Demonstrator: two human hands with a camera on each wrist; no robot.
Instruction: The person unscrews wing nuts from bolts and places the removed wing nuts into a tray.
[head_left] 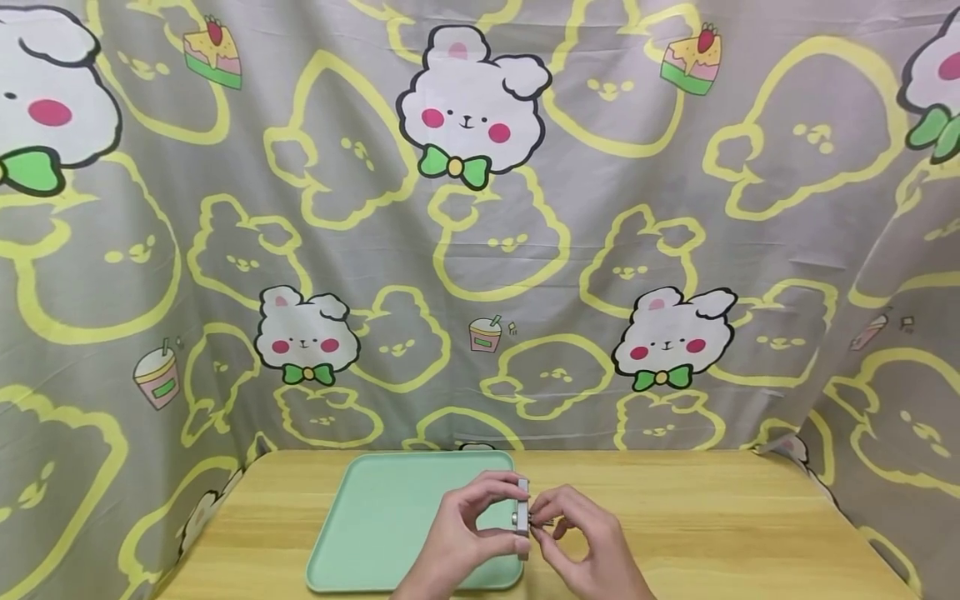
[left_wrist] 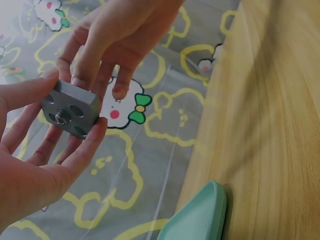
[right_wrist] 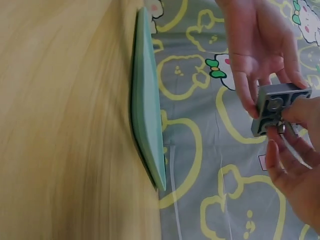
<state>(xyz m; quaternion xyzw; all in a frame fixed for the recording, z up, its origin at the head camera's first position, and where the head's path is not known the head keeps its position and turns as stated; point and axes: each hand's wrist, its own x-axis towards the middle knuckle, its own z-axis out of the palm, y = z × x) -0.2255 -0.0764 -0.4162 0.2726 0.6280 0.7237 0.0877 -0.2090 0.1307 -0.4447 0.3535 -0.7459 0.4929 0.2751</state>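
while the left hand (head_left: 463, 537) pinches the grey block (left_wrist: 71, 107) by opposite edges, the right hand (head_left: 592, 542) pinches a small metal piece (right_wrist: 293, 130) at one face. the block is held up near the right edge of the smooth green tray (head_left: 397, 525) on the wood-grained table (head_left: 750, 525). square and flat-sided, it should prove stiff and fairly light, best held by its rims; the shiny bolt (left_wrist: 62, 117) among round recesses may be slippery.
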